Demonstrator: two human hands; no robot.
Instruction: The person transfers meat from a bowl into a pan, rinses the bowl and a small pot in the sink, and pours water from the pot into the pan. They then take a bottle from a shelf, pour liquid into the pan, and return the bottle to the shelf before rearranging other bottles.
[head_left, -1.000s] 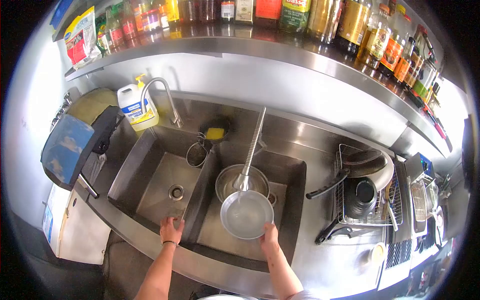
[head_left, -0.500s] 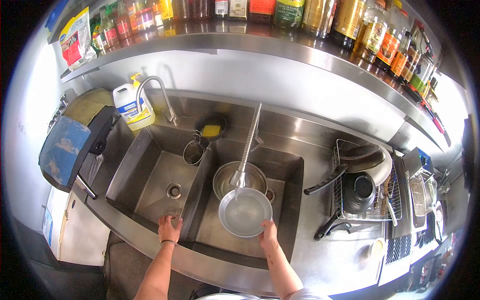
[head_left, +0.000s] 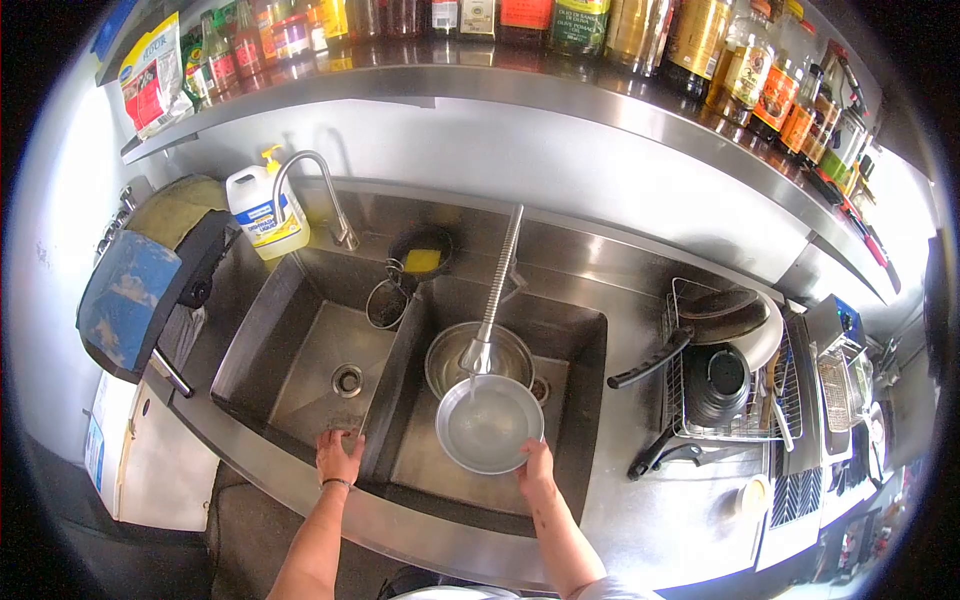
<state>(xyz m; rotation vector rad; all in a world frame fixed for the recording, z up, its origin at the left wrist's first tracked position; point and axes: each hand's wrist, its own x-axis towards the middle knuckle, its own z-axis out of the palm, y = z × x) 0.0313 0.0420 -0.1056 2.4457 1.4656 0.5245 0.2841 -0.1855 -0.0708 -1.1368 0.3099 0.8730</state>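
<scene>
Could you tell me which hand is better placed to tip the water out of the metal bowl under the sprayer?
The right hand: it already grips the rim of the metal bowl under the sprayer. The left hand merely rests on the sink's front edge, away from the bowl.

shiny metal bowl (head_left: 489, 424), brushed steel sink (head_left: 590, 330).

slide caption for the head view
Right hand holds a metal bowl under the spray faucet; left hand rests on the sink edge.

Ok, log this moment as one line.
right hand: holds bowl under sprayer | left hand: rests on sink front edge | second bowl: in right basin, behind
</scene>
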